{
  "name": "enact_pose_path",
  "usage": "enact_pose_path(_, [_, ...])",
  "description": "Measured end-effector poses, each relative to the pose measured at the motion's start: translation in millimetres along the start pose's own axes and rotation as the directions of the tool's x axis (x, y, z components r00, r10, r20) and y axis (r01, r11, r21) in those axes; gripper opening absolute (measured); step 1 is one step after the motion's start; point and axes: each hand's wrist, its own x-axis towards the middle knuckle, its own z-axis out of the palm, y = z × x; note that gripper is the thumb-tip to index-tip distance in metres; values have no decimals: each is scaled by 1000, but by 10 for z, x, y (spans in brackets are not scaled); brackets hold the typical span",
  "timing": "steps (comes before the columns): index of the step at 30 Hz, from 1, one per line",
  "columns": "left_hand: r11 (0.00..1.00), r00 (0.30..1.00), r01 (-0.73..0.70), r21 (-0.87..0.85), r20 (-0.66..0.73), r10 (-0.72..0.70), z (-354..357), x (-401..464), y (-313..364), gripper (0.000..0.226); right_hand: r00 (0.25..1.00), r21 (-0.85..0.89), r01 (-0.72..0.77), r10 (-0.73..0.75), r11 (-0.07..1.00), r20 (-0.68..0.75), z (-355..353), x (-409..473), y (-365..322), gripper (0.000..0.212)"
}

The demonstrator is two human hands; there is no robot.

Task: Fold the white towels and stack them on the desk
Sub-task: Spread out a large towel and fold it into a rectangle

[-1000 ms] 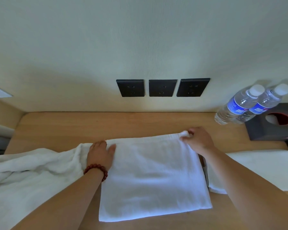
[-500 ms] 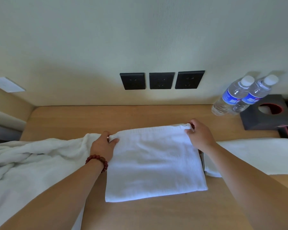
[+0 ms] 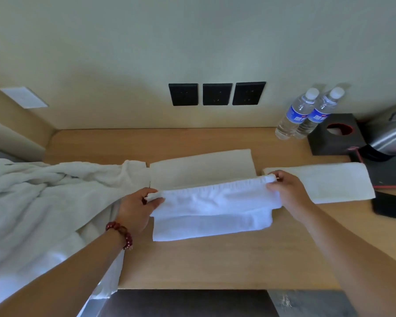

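Observation:
A white towel (image 3: 213, 209) lies in the middle of the wooden desk (image 3: 215, 261), its far edge lifted and brought toward me over the near half. My left hand (image 3: 138, 208), with a red bead bracelet at the wrist, pinches the lifted edge's left corner. My right hand (image 3: 288, 194) pinches the right corner. A folded white towel (image 3: 334, 181) lies flat to the right. A crumpled pile of white towels (image 3: 44, 202) covers the desk's left side and hangs over the front edge.
Two water bottles (image 3: 306, 113) stand at the back right, beside a black tissue box (image 3: 334, 136) and a metal kettle (image 3: 389, 133). Three black wall sockets (image 3: 216, 93) sit above the desk. A dark flat object (image 3: 391, 207) lies at the right edge.
Both hands have lifted the towel's far edge and pulled it toward me, so the towel is folding in half. The view has tilted down, showing the desk's front edge.

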Motion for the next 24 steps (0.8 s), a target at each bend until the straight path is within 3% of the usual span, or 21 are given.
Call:
enact_pose_path(3, [999, 978, 6, 44, 209, -15, 47, -158, -103, 12, 996, -28, -84, 86, 996, 39, -78, -298, 114, 34])
enact_pose_path(7, [977, 945, 5, 213, 319, -75, 136, -252, -254, 25, 976, -152, -170, 187, 974, 111, -132, -641, 337, 14])
enact_pose_path(10, [952, 909, 54, 302, 379, -171, 213, -347, -403, 65, 961, -258, -193, 235, 947, 143, -126, -847, 549, 17])
enact_pose_path(12, [926, 887, 100, 364, 388, -248, 299, -485, -431, 75, 956, -275, -197, 247, 941, 160, -97, -975, 666, 21])
enact_pose_path(16, [886, 841, 120, 448, 428, -331, 496, -753, -507, 72, 941, -359, -229, 300, 905, 156, -39, -1104, 942, 14])
enact_pose_path(19, [856, 844, 88, 509, 418, -335, 590, -903, -669, 64, 928, -434, -258, 347, 863, 139, 3, -1139, 1135, 9])
enact_pose_path(24, [839, 854, 19, 543, 427, -296, 722, -1102, -803, 31, 928, -502, -250, 353, 828, 121, 36, -1136, 1310, 21])
